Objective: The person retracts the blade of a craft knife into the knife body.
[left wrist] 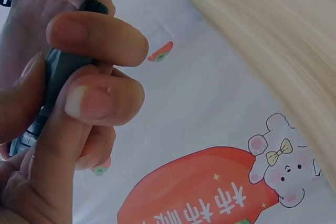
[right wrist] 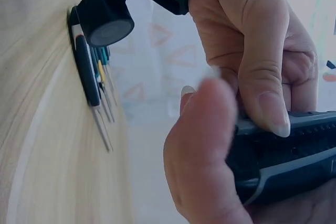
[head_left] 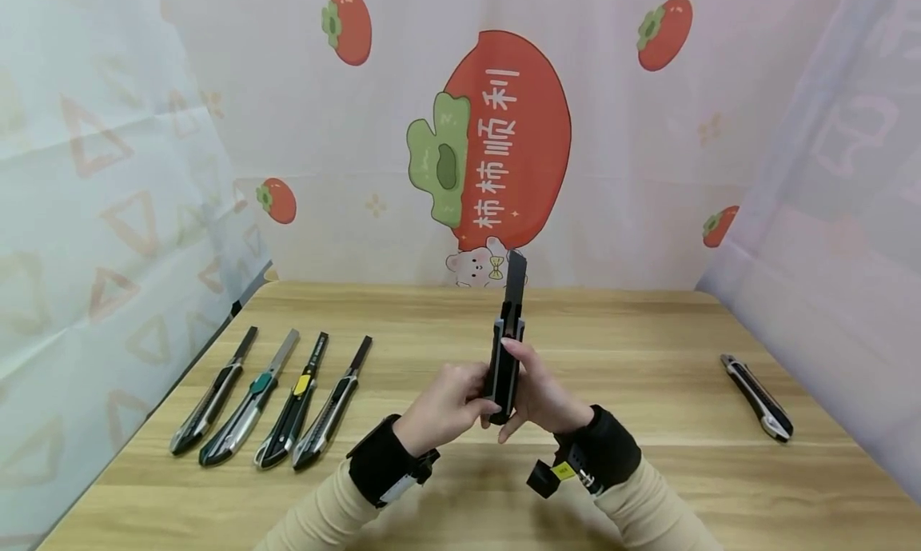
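Note:
Both hands hold one black and grey utility knife [head_left: 506, 359] upright above the middle of the table, its wide dark blade pointing up and away. My left hand [head_left: 446, 407] grips the lower end of the handle, thumb across its base. The right hand [head_left: 545, 391] wraps the other side, with its thumb lying on the handle below the slider. In the left wrist view the knife's handle [left wrist: 65, 72] shows between curled fingers. The right wrist view has the ribbed handle [right wrist: 294, 156] close up, partly covered by both hands.
On the left of the wooden table [head_left: 619, 327] several utility knives [head_left: 252, 407] lie side by side with blades out. Another utility knife [head_left: 757, 397] lies alone at the right, no blade showing. A printed cloth [head_left: 612, 215] hangs behind the table and along both sides.

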A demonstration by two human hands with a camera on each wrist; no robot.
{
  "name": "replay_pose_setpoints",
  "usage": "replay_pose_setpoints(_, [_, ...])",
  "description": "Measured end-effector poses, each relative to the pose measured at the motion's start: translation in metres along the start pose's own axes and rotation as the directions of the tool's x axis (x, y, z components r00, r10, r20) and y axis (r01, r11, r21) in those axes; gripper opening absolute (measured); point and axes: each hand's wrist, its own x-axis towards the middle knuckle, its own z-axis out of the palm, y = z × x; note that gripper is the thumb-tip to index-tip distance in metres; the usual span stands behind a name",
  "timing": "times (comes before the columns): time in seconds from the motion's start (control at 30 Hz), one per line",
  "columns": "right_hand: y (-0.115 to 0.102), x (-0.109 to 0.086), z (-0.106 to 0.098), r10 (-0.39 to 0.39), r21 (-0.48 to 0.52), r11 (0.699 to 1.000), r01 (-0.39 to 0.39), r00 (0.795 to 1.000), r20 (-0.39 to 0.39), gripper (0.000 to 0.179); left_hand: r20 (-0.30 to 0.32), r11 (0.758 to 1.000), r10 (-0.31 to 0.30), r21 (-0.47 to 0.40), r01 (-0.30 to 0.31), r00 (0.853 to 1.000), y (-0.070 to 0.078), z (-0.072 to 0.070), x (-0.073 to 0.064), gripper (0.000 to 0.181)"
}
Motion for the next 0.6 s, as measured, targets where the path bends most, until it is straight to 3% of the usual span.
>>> replay_pose_setpoints(0.6, [0.0037,-0.0003,0.0036,-0.106,-0.056,0.993,0.107,0.994,0.017,0.053,0.030,0.997,-0.036,-0.068,0.038,0.999,0.0054,-0.0072,-0.0038,0.021])
